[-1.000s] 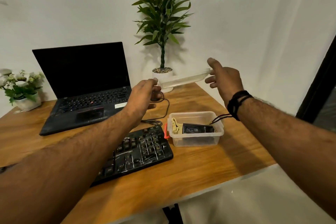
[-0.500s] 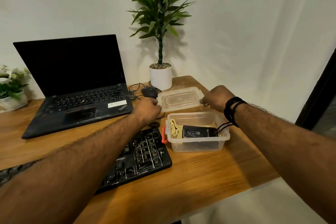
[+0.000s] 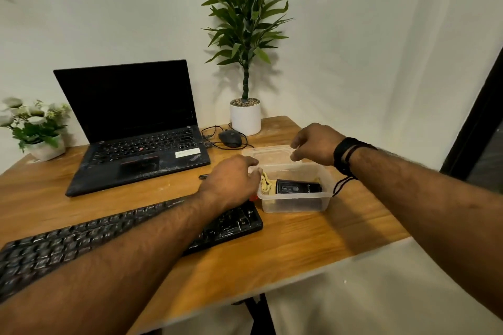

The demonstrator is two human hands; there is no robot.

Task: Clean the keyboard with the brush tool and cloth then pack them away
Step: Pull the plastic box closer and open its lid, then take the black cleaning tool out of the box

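Brush tool (image 3: 298, 187), cloth (image 3: 266, 184) inside tub (image 3: 295, 202)

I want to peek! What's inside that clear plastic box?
Inside the clear plastic box lie a black boxy tool and a folded yellowish cloth. Anything beneath them is hidden.

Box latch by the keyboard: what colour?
Orange-red, on the box's left end, mostly hidden behind the left hand; head view.

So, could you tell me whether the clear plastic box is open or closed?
Open: the clear plastic box has no cover; its lid lies flat on the table behind it.
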